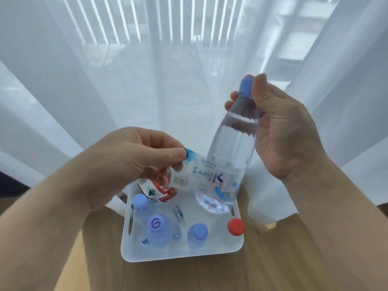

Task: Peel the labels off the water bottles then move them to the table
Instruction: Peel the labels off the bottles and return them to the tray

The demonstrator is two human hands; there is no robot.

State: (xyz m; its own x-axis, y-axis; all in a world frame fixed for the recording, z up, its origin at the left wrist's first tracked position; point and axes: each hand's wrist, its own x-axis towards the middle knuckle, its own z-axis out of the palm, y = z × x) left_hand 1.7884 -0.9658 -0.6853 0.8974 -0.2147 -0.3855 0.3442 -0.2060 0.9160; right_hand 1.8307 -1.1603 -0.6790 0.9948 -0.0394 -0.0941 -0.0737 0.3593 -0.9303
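My right hand (279,131) grips a clear water bottle (233,143) with a blue cap near its neck, holding it tilted above the white tray (180,254). My left hand (134,162) pinches the free end of its transparent label (201,179), which is partly pulled off to the left and still clings to the bottle's lower part. Standing in the tray are two blue-capped bottles (197,233), a bottle with a purple "G" cap (156,226) and a red-capped bottle (235,227). A crumpled red label (161,191) lies at the tray's back left.
The tray sits on a small wooden surface (210,276). White sheer curtains (147,80) hang right behind it, over a window with vertical bars. A wooden floor shows at the lower left.
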